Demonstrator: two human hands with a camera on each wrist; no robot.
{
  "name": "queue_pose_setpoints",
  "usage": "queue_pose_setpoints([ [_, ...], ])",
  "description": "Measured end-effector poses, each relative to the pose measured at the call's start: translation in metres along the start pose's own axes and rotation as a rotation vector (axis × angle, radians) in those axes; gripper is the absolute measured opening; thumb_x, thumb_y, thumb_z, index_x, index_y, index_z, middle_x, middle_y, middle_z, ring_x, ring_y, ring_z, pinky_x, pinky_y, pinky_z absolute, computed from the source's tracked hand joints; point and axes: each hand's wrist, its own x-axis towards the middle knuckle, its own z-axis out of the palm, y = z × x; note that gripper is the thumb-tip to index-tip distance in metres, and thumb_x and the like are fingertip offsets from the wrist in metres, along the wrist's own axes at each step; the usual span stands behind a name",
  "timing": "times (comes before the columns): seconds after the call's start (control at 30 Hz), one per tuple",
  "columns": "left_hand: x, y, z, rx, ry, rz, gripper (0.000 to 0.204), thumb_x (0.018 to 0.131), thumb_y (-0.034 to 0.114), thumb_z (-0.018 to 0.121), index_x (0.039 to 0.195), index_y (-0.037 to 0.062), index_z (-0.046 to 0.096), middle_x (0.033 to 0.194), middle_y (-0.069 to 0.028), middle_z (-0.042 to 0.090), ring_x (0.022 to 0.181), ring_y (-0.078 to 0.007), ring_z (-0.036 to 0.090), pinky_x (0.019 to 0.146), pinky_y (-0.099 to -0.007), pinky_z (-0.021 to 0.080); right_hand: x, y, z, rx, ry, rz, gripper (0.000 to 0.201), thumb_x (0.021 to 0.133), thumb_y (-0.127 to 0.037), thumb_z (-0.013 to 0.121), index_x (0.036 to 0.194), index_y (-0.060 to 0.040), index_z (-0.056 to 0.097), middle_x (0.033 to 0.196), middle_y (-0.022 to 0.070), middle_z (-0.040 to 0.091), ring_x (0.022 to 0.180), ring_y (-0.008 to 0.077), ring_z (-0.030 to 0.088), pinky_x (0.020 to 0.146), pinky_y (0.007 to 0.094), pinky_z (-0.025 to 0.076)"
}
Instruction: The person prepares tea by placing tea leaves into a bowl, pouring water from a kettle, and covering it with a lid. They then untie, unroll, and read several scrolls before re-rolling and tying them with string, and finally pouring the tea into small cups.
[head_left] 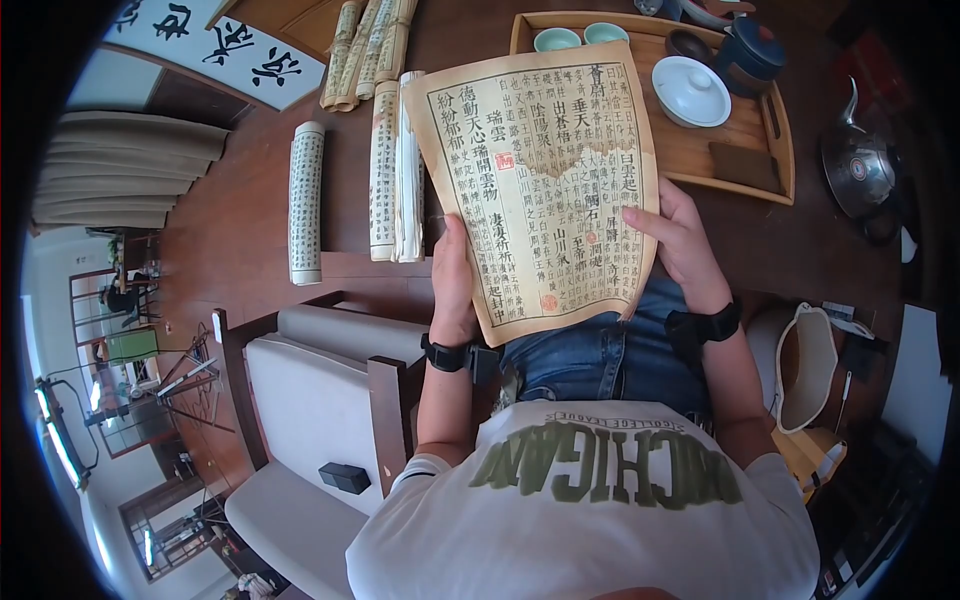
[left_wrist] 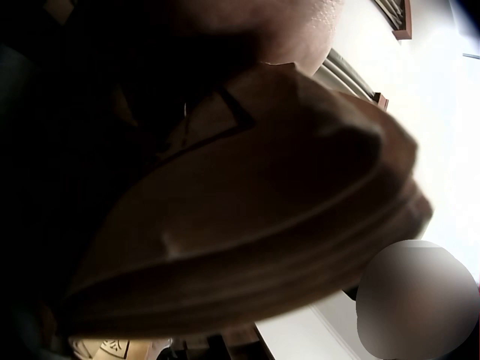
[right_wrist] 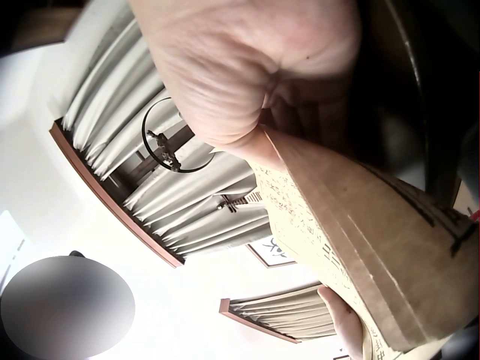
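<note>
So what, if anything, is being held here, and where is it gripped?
A printed paper booklet: the left hand holds its left edge, the right hand its right edge, with the right thumb on the page.

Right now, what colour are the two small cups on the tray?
The cups are pale green, clearest in the head view.

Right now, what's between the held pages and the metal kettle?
From pages to kettle: the right end of the wooden tray bearing a flat brown piece, then a bare strip of dark table. Head view shows it.
</note>
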Motion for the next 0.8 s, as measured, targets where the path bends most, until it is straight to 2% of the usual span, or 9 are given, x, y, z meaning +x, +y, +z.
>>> queue_pose_setpoints([
  [0.8, 0.0015, -0.0045, -0.0025, -0.055, -0.026, 0.002, 0.060, 0.113, 0.047, 0.035, 0.135, -0.0050, 0.054, 0.119, -0.0140, 0.071, 0.096, -0.0160, 0.073, 0.082, -0.0295, 0.061, 0.0023, 0.0027, -0.0010, 0.041, 0.015, 0.036, 0.051, 0.094, -0.004, 0.069, 0.142, 0.0055, 0.054, 0.130, 0.0126, 0.069, 0.116, 0.0162, 0.067, 0.102, 0.0313, 0.051],
])
